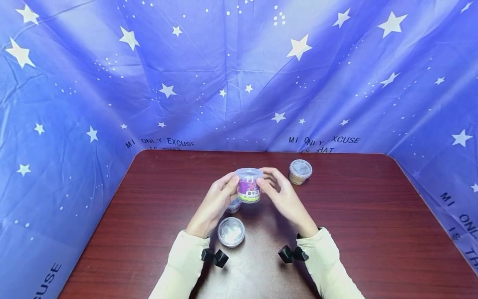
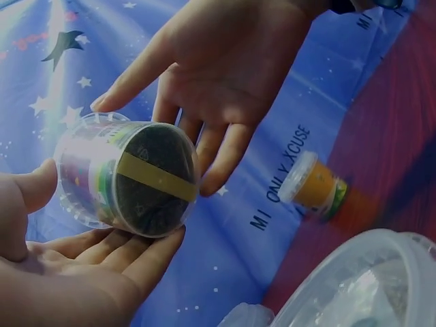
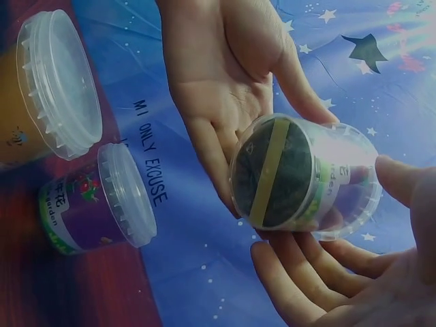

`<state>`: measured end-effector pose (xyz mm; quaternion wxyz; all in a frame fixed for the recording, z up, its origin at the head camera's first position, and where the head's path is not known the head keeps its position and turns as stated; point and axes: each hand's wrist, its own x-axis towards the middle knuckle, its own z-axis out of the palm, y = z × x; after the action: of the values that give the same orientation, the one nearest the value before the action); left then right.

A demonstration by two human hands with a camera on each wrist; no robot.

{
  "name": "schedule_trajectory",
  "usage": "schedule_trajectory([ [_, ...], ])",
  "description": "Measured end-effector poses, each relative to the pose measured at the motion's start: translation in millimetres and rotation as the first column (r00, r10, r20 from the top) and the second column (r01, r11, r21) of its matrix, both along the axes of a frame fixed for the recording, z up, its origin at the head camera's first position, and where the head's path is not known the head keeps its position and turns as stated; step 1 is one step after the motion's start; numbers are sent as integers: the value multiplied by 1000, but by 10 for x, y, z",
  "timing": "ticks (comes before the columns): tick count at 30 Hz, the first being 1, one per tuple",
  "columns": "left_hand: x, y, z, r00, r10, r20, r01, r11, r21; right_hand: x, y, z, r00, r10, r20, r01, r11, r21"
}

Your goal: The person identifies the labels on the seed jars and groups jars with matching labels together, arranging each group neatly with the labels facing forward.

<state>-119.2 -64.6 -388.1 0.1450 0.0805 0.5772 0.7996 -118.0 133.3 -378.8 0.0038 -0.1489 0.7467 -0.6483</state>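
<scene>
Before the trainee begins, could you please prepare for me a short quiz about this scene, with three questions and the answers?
1. True or false: the left hand and the right hand both hold the raised cup.
2. How many other cups stand on the table?
3. Which colour is the strip across the raised cup's underside: (a) red, (b) yellow, (c) blue?

Key: 1 true; 2 three; 3 b.

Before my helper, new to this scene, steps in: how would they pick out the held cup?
Start from the dark red table; over it are a left hand and a right hand. Between them is a clear cup with a purple label. Unlike the other cups on the table, it is held up in the air.
</scene>
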Motion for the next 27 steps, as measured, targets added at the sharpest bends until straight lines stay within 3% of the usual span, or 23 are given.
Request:
schedule_trajectory([
  [8, 10, -2, 35, 998, 64, -29, -67, 994, -92, -4, 19, -4, 997, -72, 18, 72, 997, 15],
  [13, 11, 22, 97, 998, 52, -44, -56, 992, -114, -13, 32, -1, 995, -93, 27, 93, 996, 10],
  [22, -9, 55, 106, 997, 52, -56, -61, 983, -174, -19, 44, -9, 997, -57, 44, 61, 994, -88],
  [27, -38, 84, 105, 998, 42, -55, -51, 980, -190, -37, 85, -14, 998, -46, 44, 49, 996, -80],
])
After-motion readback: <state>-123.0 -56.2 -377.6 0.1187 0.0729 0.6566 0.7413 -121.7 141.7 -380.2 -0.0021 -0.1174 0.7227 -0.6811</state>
